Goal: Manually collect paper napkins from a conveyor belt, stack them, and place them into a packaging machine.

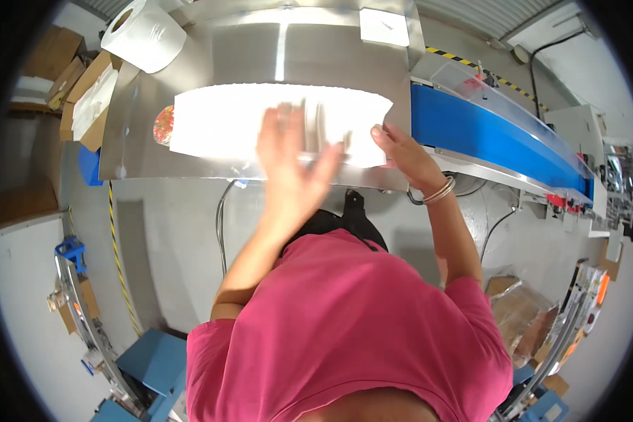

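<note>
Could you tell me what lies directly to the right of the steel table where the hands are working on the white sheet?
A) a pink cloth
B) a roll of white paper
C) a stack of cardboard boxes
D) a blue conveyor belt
D: the blue conveyor belt runs off from the right end of the steel table, just past the right hand on the white sheet.

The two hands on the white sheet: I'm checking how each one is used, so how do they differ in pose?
The left hand is blurred, fingers spread flat over the white sheet; the right hand is sharp, fingers pinching the sheet's right edge. The right wrist wears bangles; the left wrist is bare. Both touch the sheet on the steel table.
</note>
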Demonstrator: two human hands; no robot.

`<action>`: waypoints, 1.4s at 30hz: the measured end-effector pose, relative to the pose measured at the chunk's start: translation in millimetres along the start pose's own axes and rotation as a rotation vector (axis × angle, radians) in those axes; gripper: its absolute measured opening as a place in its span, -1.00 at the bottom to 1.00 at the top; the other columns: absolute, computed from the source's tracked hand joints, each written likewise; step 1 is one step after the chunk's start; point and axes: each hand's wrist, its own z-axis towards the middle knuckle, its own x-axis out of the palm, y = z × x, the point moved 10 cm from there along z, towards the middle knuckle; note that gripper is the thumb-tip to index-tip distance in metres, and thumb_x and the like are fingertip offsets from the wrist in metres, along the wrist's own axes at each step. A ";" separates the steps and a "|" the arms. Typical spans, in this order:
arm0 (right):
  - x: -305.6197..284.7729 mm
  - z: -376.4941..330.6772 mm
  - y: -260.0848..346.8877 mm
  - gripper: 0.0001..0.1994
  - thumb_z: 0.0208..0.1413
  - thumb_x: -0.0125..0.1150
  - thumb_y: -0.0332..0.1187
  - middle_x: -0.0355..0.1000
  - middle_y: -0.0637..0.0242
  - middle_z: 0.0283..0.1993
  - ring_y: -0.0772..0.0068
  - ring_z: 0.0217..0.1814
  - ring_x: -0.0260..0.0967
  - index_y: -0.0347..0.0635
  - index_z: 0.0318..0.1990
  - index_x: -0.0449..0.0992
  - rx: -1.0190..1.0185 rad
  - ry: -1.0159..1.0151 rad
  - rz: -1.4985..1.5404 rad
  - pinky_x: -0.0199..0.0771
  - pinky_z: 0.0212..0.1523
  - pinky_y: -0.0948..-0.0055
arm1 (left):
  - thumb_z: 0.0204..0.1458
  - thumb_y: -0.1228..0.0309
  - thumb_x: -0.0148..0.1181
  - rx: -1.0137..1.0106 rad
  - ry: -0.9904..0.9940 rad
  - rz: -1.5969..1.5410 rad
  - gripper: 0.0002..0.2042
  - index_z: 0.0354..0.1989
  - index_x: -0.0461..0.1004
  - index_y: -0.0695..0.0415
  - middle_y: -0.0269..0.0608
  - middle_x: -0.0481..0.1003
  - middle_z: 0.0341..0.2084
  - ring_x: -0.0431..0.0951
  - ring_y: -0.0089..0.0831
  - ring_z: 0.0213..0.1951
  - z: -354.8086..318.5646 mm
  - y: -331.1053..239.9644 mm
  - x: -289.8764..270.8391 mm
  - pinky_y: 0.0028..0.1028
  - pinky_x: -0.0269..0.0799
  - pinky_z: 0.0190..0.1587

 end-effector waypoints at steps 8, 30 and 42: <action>-21.0 28.3 -31.3 -0.54 0.24 0.05 -0.14 0.40 0.25 0.04 0.44 -0.06 0.43 -0.17 0.20 0.23 -0.015 0.244 0.328 0.41 -0.04 0.44 | -0.05 0.49 0.13 -0.103 0.144 0.191 -0.45 0.17 0.18 0.36 0.19 0.14 0.18 0.03 0.17 0.26 -5.0 -44.4 106.4 0.08 -0.15 0.25; -67.5 66.7 -6.4 -0.68 0.11 0.22 -0.38 0.37 0.43 -0.09 0.63 -0.10 0.32 -0.21 0.01 0.37 -0.369 0.341 -0.173 0.37 -0.07 0.60 | -0.03 0.36 0.23 -0.088 0.061 0.274 -0.72 -0.13 0.52 0.17 0.09 0.13 0.24 -0.02 0.12 0.31 -8.7 -43.2 97.4 0.10 -0.19 0.26; -281.7 -15.7 -35.2 -0.36 -0.07 0.32 -0.07 0.34 0.01 0.07 0.02 0.10 0.27 -0.24 0.12 0.30 -0.191 -1.261 -1.166 0.32 0.03 0.23 | 0.04 0.51 0.16 -0.121 0.031 0.362 -0.67 0.02 0.45 0.13 -0.01 0.23 0.18 0.14 0.04 0.25 -8.6 -29.9 96.1 0.03 -0.02 0.24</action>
